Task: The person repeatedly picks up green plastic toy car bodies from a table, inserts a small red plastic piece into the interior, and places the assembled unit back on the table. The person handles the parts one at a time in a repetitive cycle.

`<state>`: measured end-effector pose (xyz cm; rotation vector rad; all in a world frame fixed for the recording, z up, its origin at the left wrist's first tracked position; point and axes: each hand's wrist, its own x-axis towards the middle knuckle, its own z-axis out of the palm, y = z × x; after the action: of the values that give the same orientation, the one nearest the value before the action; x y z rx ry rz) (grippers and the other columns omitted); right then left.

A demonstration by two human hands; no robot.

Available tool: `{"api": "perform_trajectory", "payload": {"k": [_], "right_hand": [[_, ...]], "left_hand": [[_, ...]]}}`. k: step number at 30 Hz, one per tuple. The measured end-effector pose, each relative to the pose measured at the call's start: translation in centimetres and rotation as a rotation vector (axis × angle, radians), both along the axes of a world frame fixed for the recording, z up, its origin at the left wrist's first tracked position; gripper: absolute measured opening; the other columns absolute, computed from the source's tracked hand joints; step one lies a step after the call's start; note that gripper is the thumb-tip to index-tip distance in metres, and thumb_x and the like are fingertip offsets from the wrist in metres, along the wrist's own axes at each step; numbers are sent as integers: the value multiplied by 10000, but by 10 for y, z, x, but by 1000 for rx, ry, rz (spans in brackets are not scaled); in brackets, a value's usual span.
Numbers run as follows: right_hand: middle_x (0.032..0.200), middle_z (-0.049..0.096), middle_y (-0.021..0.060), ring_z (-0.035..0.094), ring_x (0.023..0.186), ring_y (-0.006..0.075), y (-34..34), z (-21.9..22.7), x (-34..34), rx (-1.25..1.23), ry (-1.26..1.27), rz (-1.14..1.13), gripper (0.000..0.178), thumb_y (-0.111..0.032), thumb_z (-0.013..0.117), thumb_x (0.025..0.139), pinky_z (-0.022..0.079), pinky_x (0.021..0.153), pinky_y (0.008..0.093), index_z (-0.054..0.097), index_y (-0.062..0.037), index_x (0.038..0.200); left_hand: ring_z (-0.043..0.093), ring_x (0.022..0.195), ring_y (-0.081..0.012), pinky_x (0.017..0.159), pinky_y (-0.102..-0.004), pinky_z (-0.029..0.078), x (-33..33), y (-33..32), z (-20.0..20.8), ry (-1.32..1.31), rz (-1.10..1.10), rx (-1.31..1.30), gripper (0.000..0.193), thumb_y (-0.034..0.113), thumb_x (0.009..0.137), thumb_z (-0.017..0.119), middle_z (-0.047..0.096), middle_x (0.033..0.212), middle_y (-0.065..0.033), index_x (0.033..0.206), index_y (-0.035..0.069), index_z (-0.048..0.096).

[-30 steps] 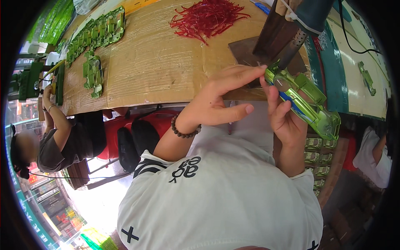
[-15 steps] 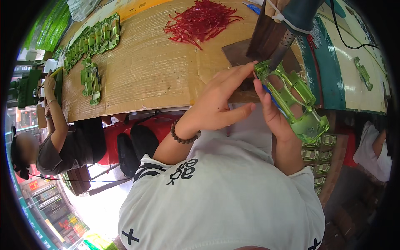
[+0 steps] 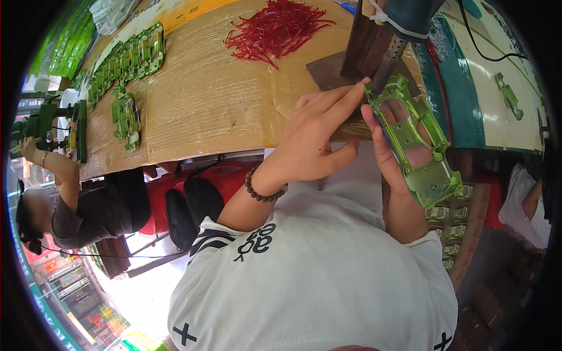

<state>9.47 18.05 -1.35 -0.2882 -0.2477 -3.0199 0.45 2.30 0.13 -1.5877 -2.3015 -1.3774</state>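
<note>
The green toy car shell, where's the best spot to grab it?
Probably by its long side rails, coming from underneath, as the right hand does now. The green toy car shell is an open frame with window holes, so the thin rails give fingers purchase while the left hand steadies its front end.

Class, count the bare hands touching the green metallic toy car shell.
2: the right hand grips the green metallic toy car shell from below; the left hand fingers its top end.

Single head view, fisheye, worn high, facing steeply down over the person's own torso and forearms. Hands close to lens near frame centre-right; cardboard-covered bench (image 3: 222, 105) fills the top, edges bending toward the rim. No second view to overlap.
</note>
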Motion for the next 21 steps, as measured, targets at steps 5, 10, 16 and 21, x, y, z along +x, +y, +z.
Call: {"api": "perform_trajectory", "payload": {"k": [5,10,16,21], "right_hand": [[1317,383,232,340,1232,423,-1,3,1,11,-85,-10,498,-353,376,934,426,964,461,410,36,1243],[1337,360,223,327,1243,418,0,2,1,-10,-67,13,494,-350,356,943,416,975,454,385,26,1262],[1357,328,217,301,1259,410,-2,2,2,-45,-26,20,491,-355,315,957,418,973,451,351,5,1288],[1350,335,218,330,1240,416,-2,0,1,-36,-17,31,498,-368,318,955,421,970,455,370,12,1272]], "left_hand": [[516,972,-301,846,-351,345,-1,-1,-1,-8,-9,12,742,165,621,575,520,1168,-153,1327,52,377],[517,971,-302,847,-353,347,-1,-2,0,-20,-17,13,739,166,619,574,517,1174,-156,1322,46,381],[514,985,-300,855,-358,344,-3,-4,2,-70,-66,33,738,170,616,577,509,1184,-165,1316,35,386],[503,1033,-302,873,-365,342,-2,-6,1,-39,-62,21,728,165,624,574,502,1192,-176,1307,6,381]]}}
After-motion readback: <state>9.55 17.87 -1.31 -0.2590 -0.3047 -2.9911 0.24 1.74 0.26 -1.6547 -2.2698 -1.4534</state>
